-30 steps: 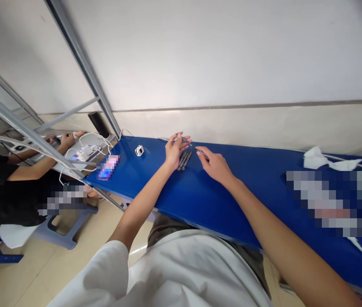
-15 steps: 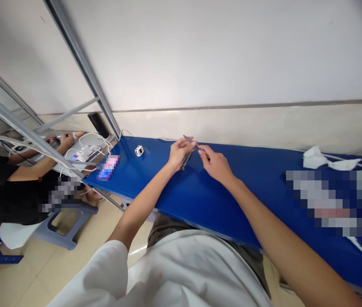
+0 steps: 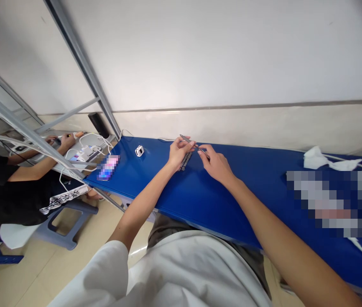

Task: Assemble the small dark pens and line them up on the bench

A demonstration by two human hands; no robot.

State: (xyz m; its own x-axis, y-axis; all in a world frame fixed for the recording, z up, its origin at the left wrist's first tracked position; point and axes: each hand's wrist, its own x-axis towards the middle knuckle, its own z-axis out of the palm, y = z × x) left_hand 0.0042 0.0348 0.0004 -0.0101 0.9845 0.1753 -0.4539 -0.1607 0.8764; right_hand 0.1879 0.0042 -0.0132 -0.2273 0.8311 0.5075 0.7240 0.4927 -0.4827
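Observation:
A slim dark grey pen is held slantwise above the blue table, its upper left end sticking out past my fingers. My left hand pinches it between thumb and fingers near that end. My right hand is closed round the other end, where the fingers partly cover it. Just below my left hand, several similar dark, slender pen-like pieces lie side by side on the table, partly hidden by that hand.
To the left are a small white cube-shaped object and a phone with a blurred screen. Crumpled white tissue and a blurred item lie at the right. Beyond a metal frame post, another person sits working near white cables and a power strip.
The pen has shifted slightly to the left in my fingers, and its upper end sticks out a little further. Both hands stay nearly in place.

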